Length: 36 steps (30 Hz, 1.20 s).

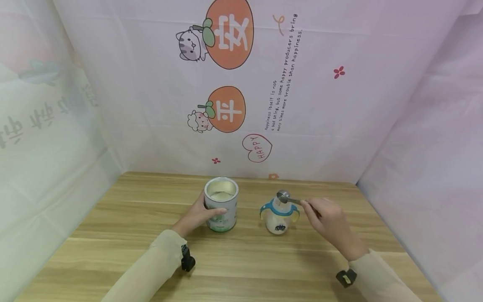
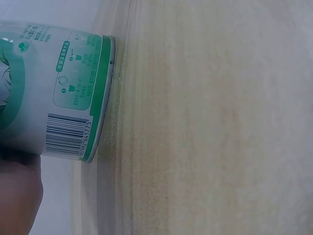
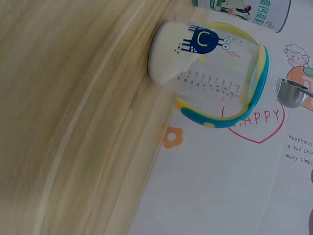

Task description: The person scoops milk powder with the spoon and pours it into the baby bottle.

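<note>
The left hand [image 1: 196, 216] wraps around the open tin [image 1: 221, 204]. Just to its right stands the baby bottle [image 1: 279, 216]. The right hand [image 1: 328, 222] pinches the metal spoon [image 1: 286, 197] right above the bottle.

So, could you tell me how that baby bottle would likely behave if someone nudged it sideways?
The baby bottle looks like light clear plastic with only some powder at its bottom, so it would probably slide or tip easily. No hand steadies it; the right hand holds the spoon above it.

Head view high above the wooden table [image 1: 113, 235]; both wrist views close, sideways, sharing its surface.
</note>
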Available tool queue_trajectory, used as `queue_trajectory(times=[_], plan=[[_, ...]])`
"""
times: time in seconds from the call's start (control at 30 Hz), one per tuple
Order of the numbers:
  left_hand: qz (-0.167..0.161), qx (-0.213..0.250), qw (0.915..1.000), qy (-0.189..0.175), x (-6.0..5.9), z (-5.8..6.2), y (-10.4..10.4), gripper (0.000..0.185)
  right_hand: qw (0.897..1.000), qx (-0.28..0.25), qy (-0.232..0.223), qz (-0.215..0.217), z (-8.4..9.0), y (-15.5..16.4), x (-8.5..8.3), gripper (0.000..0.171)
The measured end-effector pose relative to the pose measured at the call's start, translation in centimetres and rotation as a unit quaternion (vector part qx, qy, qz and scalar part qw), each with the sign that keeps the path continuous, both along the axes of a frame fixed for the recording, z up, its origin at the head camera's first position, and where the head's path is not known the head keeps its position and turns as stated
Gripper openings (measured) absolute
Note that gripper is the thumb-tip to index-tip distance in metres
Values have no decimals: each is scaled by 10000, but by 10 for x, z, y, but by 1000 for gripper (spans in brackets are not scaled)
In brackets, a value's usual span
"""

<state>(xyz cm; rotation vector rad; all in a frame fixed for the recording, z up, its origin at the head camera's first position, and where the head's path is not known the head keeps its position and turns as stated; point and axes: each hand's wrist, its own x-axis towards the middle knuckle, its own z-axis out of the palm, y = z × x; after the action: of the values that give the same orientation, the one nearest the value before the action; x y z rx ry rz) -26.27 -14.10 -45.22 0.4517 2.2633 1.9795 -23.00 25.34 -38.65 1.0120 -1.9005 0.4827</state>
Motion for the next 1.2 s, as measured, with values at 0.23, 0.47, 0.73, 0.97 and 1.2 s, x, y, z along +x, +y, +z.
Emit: queue_trajectory(times=[0.23,0.47,0.73,0.97,1.2], plan=[[45,-31,10000,6,0,-1,0,96,9926,-573,-1050,-216,-2,-1,5,19],[33,9,10000,3,-1,0,1,96,9777,-1068,-1753,-435,1,-6,9,14],[15,-60,10000,-24,1,1,1,96,9372,-1815,-2878,-770,-2,-10,7,23],[4,-35,10000,1,0,0,0,96,8847,-2345,-3972,-678,4,-17,5,34],[48,-66,10000,-24,1,1,1,96,8293,-2914,-4765,-146,11,-28,1,44]])
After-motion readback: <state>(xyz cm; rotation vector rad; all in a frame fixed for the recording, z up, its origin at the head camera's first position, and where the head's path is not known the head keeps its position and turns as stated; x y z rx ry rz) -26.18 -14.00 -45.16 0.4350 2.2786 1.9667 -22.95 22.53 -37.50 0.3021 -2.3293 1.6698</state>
